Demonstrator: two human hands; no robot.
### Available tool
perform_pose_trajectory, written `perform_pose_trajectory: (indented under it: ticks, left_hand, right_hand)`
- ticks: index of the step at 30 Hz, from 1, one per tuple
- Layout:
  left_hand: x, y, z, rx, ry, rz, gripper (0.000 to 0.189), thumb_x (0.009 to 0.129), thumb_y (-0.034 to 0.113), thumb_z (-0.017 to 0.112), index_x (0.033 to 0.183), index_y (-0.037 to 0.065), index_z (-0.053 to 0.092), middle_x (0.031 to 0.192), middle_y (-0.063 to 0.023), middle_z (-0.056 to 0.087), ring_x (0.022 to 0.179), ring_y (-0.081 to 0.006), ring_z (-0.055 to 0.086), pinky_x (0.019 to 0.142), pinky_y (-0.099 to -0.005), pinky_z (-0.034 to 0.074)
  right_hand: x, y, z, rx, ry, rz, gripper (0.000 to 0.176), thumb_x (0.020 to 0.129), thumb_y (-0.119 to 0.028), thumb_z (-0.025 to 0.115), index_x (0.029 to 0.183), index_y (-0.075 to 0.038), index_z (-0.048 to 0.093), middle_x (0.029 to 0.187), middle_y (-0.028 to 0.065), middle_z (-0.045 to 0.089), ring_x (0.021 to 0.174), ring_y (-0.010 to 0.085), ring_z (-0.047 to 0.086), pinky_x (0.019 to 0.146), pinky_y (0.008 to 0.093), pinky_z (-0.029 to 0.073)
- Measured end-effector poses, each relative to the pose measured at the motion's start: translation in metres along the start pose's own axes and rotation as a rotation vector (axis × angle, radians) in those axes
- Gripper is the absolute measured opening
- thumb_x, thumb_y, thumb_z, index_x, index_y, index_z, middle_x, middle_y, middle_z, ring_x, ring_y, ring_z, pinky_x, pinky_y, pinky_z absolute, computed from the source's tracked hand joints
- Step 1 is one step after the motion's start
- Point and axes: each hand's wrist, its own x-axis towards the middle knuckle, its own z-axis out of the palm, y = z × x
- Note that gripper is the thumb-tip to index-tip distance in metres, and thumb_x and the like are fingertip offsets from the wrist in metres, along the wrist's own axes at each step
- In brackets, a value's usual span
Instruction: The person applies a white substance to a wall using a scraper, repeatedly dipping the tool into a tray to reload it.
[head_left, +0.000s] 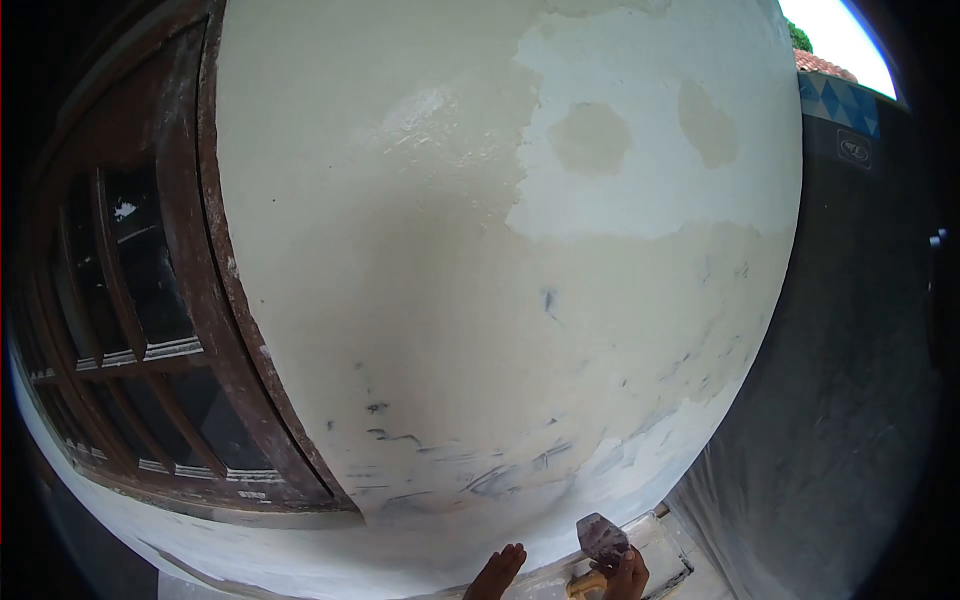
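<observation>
At the bottom of the view, my right hand (627,577) is closed on a putty knife. The broad, greyish-brown smeared blade of the putty knife (601,538) points up and to the left, close to the foot of the wall. Beside that hand, low in the picture, shows a yellowish wooden handle (585,584), partly hidden. My left hand (497,572) is held out flat with its fingers stretched and close together, holding nothing. Ahead of both hands is a cream wall (430,300) with pale filler patches (660,190) and dark scuff marks lower down.
A brown wooden window (150,300) with glass panes takes up the left side. To the right hangs a large dark sheet (830,350) with a blue patterned band on top. Roof tiles (823,66) show at the upper right. Below is a light, stained surface (680,560).
</observation>
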Motion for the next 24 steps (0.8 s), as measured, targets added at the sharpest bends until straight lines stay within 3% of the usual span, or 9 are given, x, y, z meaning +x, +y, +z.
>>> perform_pose_trajectory:
  ticks: [2, 3, 6, 10, 14, 19, 24]
  left_hand:
    - [-0.019, -0.015, 0.031, -0.113, -0.017, -0.094, 0.090, 0.094, 0.071, 0.042, 0.151, 0.002, 0.038, 0.155, -0.0195, 0.039, 0.147, -0.0369, 0.031, 0.120, -0.0500, 0.022]
    - [-0.018, -0.010, 0.038, -0.093, -0.082, -0.130, 0.090, 0.094, 0.070, 0.043, 0.150, -0.001, 0.038, 0.155, -0.0220, 0.038, 0.147, -0.0368, 0.030, 0.121, -0.0484, 0.021]
    - [-0.014, -0.007, 0.063, -0.046, -0.200, -0.167, 0.084, 0.097, 0.063, 0.043, 0.151, -0.001, 0.033, 0.156, -0.0238, 0.034, 0.148, -0.0371, 0.025, 0.122, -0.0476, 0.019]
    - [-0.013, -0.018, 0.113, -0.116, -0.178, -0.254, 0.086, 0.098, 0.065, 0.038, 0.150, -0.002, 0.036, 0.154, -0.0248, 0.037, 0.147, -0.0369, 0.029, 0.122, -0.0464, 0.018]
    - [-0.016, -0.035, 0.182, -0.090, -0.169, -0.483, 0.085, 0.099, 0.066, 0.036, 0.146, -0.004, 0.042, 0.150, -0.0251, 0.044, 0.145, -0.0376, 0.035, 0.119, -0.0433, 0.025]
    - [-0.013, -0.037, 0.267, -0.127, -0.106, -0.752, 0.081, 0.101, 0.064, 0.030, 0.143, -0.004, 0.047, 0.147, -0.0246, 0.048, 0.141, -0.0361, 0.041, 0.117, -0.0417, 0.028]
    - [-0.036, -0.088, 0.345, -0.300, -0.002, -0.947, 0.082, 0.103, 0.061, 0.026, 0.142, -0.008, 0.046, 0.142, -0.0275, 0.051, 0.138, -0.0346, 0.045, 0.116, -0.0412, 0.029]
  right_hand:
    - [-0.012, -0.010, -0.014, 0.159, 0.114, 0.357, 0.038, 0.104, -0.026, 0.044, 0.117, 0.006, 0.058, 0.112, 0.0203, 0.067, 0.100, 0.0294, 0.069, 0.084, 0.0461, 0.060]
    - [-0.018, -0.001, -0.021, 0.238, 0.176, 0.370, 0.036, 0.106, -0.025, 0.041, 0.118, 0.004, 0.057, 0.107, 0.0154, 0.066, 0.092, 0.0231, 0.069, 0.072, 0.0402, 0.063]
    - [-0.022, 0.012, -0.061, 0.347, 0.249, 0.448, 0.030, 0.105, -0.022, 0.043, 0.119, 0.001, 0.057, 0.104, 0.0135, 0.067, 0.090, 0.0225, 0.068, 0.072, 0.0405, 0.062]
    - [-0.010, 0.013, -0.119, 0.414, 0.267, 0.536, 0.028, 0.101, -0.016, 0.044, 0.120, 0.000, 0.057, 0.102, 0.0127, 0.066, 0.091, 0.0213, 0.067, 0.076, 0.0406, 0.060]
    - [0.006, 0.035, -0.191, 0.441, 0.239, 0.601, 0.031, 0.099, -0.011, 0.042, 0.124, 0.002, 0.056, 0.105, 0.0130, 0.066, 0.092, 0.0223, 0.066, 0.077, 0.0414, 0.058]
    - [0.040, 0.072, -0.289, 0.153, 0.217, 0.633, 0.026, 0.097, -0.011, 0.045, 0.117, -0.001, 0.059, 0.101, 0.0098, 0.065, 0.088, 0.0184, 0.065, 0.073, 0.0345, 0.058]
    - [0.070, 0.134, -0.381, -0.303, 0.178, 0.621, 0.024, 0.100, -0.016, 0.047, 0.113, -0.001, 0.061, 0.087, 0.0049, 0.065, 0.070, 0.0105, 0.060, 0.059, 0.0276, 0.055]
